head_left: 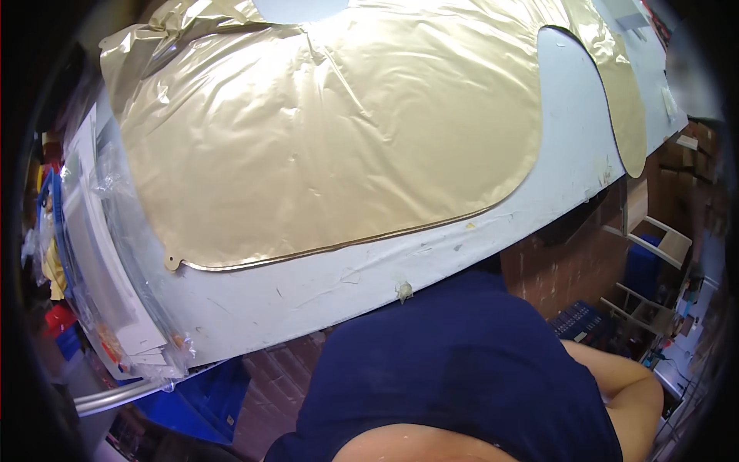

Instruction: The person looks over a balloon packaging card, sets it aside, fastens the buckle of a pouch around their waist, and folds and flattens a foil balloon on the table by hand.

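Large gold foil sheet (331, 131) is laid flat on pale desk (431, 254), covering most of the top; sheet is wrinkled in places, esp. upper left where it bunches over the desk corner; near edge is curved, w/ a small tab at lower left; a second lobe of the same foil is seen at upper right, separated by a rounded cut-out where bare desk shows. A bit of crumpled tape (403, 290) is stuck on the desk's front edge, just below the foil.

Hands: neither is seen; state (apart, together, clamped) cannot be told. Only a bare forearm (627, 385) is visible at lower right, bent at the elbow beside the dark blue shirt (462, 369), well apart from the foil; nothing is touched by it as far as can be seen.

Clear plastic bags & white sheets (115, 254) are stacked at desk's left end; blue bin (200, 400) is noted below on brick-coloured floor (269, 377); shelving (654, 246) at right.
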Demonstrator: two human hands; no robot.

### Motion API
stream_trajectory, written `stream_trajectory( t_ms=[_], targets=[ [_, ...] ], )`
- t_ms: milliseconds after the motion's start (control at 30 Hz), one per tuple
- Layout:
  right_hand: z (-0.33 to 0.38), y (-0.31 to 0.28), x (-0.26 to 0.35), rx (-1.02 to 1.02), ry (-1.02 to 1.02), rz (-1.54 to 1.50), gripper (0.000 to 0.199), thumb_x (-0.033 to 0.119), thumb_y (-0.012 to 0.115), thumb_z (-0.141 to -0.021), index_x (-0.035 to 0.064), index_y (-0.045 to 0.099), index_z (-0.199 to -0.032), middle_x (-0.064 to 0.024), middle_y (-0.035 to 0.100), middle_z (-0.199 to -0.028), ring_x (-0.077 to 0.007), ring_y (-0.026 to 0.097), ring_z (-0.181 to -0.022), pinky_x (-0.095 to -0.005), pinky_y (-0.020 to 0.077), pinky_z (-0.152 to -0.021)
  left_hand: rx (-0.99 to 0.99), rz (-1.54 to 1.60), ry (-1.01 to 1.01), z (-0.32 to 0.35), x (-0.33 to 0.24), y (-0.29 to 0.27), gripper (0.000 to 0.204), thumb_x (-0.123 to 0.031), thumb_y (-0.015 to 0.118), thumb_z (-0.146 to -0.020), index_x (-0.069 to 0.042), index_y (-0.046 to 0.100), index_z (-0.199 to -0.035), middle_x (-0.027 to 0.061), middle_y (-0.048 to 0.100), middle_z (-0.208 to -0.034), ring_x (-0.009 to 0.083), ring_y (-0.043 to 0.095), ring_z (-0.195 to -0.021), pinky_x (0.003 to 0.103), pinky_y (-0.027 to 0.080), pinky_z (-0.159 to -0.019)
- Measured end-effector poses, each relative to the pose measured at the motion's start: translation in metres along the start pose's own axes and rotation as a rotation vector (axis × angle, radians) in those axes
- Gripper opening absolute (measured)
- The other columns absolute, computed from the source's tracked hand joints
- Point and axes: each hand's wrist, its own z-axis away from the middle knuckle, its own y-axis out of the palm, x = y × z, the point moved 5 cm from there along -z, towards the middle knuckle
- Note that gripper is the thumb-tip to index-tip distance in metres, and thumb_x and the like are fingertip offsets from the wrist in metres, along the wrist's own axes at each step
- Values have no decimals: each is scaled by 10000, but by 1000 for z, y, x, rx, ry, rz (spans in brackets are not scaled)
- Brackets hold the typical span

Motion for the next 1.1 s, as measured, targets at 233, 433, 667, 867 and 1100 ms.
stream_trajectory(
  t_ms=[233, 433, 667, 867, 1100],
  targets=[
    [67, -54, 124, -435, -208, 541, 434, 30, 585, -852, 48, 519, -1281, -200, 675, -983, -353, 675, -841, -411, 533, -700, 11, -154, 32, 46, -9, -26, 245, -102, 560, -905, 21, 600, -1114, 104, 650, -1001, 137, 626, -854, 236, 492, -745],
    [68, -52, 117, -667, -743, 255, 526, -18, 554, -859, 97, 426, -1355, -161, 665, -884, -264, 619, -633, -344, 515, -607, 86, -312, 104, 90, -56, -47, 241, -100, 560, -900, 21, 602, -1104, 100, 654, -978, 131, 629, -827, 228, 494, -723],
    [101, -51, 63, -737, -1240, -231, 588, 459, 319, -998, -57, 553, -1158, -111, 635, -732, -125, 557, -583, -224, 434, -526, 171, -278, -126, 155, -199, -10, 134, -100, 543, -908, 0, 568, -994, 68, 589, -681, 93, 506, -455, 215, 403, -437],
    [87, -58, 108, -1231, -1267, -98, 668, 302, 327, -1045, 268, -201, -1452, -239, 647, -1034, -95, 574, -567, -223, 494, -547, 147, -164, 371, 170, -262, 53, 200, -201, 474, -1009, -9, 526, -1024, 13, 492, -609, 42, 314, -379, 221, 332, -414],
    [27, -66, 110, -466, -1316, -277, 620, 146, 390, -1030, 79, -11, -1499, -238, 661, -1089, -46, 484, -499, -160, 426, -494, 418, -13, 630, 154, -229, 121, 225, -191, 508, -1007, -6, 489, -1134, 49, 579, -737, 51, 440, -483, 163, 325, -443]
  ],
)
